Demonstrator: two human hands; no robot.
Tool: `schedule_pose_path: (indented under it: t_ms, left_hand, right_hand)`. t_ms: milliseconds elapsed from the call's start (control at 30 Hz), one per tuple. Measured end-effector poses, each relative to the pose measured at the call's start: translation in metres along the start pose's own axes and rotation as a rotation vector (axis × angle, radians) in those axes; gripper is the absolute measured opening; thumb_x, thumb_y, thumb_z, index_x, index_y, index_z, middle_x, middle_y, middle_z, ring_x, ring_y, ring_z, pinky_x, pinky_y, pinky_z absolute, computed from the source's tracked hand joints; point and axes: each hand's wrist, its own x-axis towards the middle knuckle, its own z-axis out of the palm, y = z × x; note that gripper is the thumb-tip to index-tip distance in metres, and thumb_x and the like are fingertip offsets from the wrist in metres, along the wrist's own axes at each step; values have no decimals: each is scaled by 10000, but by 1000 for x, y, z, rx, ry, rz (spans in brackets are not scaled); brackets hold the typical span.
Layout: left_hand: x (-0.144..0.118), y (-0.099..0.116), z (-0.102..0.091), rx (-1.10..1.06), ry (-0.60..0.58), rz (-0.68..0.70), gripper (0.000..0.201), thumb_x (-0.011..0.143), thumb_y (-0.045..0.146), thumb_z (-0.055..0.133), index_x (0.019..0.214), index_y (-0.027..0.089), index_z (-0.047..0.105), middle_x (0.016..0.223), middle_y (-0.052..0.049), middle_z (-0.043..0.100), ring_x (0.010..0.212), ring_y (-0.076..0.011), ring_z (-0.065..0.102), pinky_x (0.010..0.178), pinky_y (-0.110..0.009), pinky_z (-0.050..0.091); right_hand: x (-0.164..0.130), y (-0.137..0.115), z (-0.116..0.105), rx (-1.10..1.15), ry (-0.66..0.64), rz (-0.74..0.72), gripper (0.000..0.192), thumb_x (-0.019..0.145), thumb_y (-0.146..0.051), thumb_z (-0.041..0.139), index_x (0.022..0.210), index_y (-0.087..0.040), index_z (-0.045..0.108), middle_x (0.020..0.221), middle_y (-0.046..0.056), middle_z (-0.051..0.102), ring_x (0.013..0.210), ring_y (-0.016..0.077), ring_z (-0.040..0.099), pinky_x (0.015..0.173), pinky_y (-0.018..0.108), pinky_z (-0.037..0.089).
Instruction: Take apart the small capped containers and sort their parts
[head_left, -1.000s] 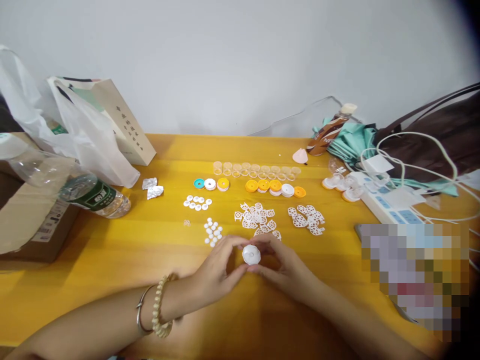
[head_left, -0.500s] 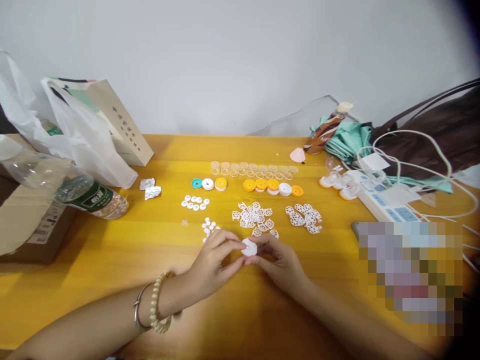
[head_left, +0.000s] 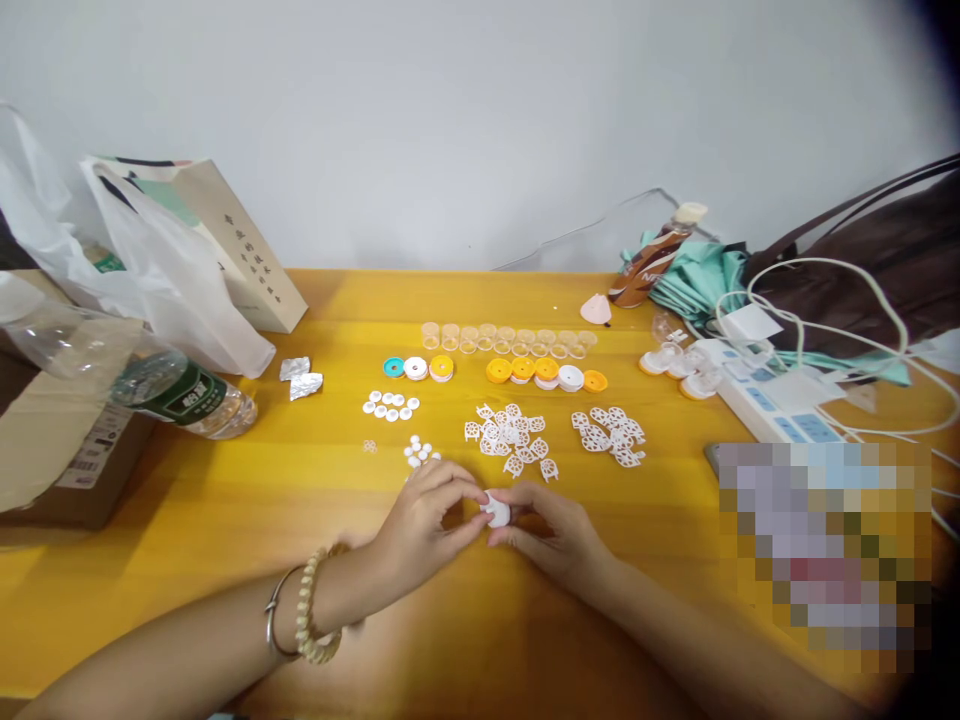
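Observation:
Between my two hands is a small round white plastic piece (head_left: 497, 510), held above the table near the middle of the view. My left hand (head_left: 439, 515) pinches its left side with thumb and fingertips. From the right, my right hand (head_left: 559, 530) grips it between thumb and fingers. My fingers cover part of its edge. Just beyond my left hand lie several small white knobs (head_left: 422, 452). Past the piece, flat white openwork plastic parts (head_left: 506, 430) lie in a loose pile, with a second pile of similar parts (head_left: 609, 435) to its right.
Clear cups (head_left: 506, 340) stand in rows behind orange and white round caps (head_left: 546, 370). White discs (head_left: 390, 405) and foil pieces (head_left: 306, 384) lie left. A water bottle (head_left: 187, 395) and cardboard box (head_left: 90, 480) flank the left; a power strip (head_left: 772, 400) and drink bottle (head_left: 652, 265) the right.
The white piece has been turned and lowered slightly in my fingers, showing a different side. Both hands have shifted a little with it.

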Motion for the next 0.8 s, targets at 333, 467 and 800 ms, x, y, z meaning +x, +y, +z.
schedule_pose_path:
  t_ms: [333,467,800]
  left_hand:
    - [4,1,-1,-95,4,-50,85,757,194,656,796,179,582,841,-23,598,804,-156,542,748,-313,418]
    - [11,1,-7,-237,-60,-105,68,763,202,646,761,164,590,842,-31,600,802,-143,564,739,-288,442]
    - [50,-21,-79,71,-210,-154,63,743,215,641,702,167,637,809,-27,634,793,-148,571,796,-323,426]
  right_hand:
    - [4,-5,2,203,14,154,306,720,-362,700,964,-215,589,790,18,679,696,147,646,645,264,538]
    - [6,-6,1,256,41,181,319,691,-370,722,940,-212,599,774,14,665,676,138,630,644,260,527]
    - [9,-9,0,334,97,245,318,654,-319,753,913,-217,599,751,-7,633,673,127,601,652,251,504]
